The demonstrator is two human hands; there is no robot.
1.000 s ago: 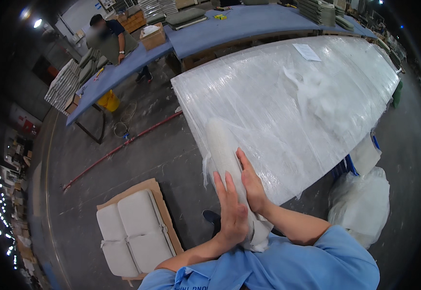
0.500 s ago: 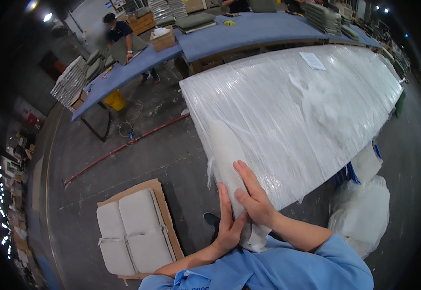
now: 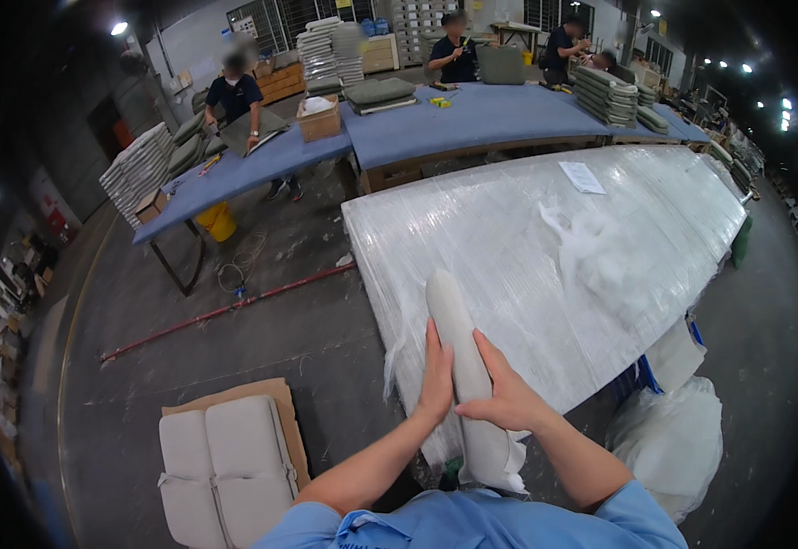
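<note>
A pale grey cushion (image 3: 463,357) stands on its narrow side in front of me, over the near left part of a plastic-wrapped white surface (image 3: 500,220). My left hand (image 3: 436,377) presses flat along its left face, fingers pointing away from me. On the opposite face, my right hand (image 3: 507,392) holds it with the fingers stretched forward and the thumb across the near part. A loose flap of fabric (image 3: 514,457) hangs at the cushion's near end, close to my shirt.
Several similar cushions (image 3: 234,439) lie on cardboard (image 3: 280,403) on the floor at left. A clear plastic bag (image 3: 678,448) sits at right. Blue-topped tables (image 3: 481,114) span the back, where co-workers handle grey-green cushions. A red pipe (image 3: 234,306) crosses the floor.
The view has tilted up, showing more of the co-workers. Both hands have shifted along the cushion, and it now stands more upright, its near end exposed.
</note>
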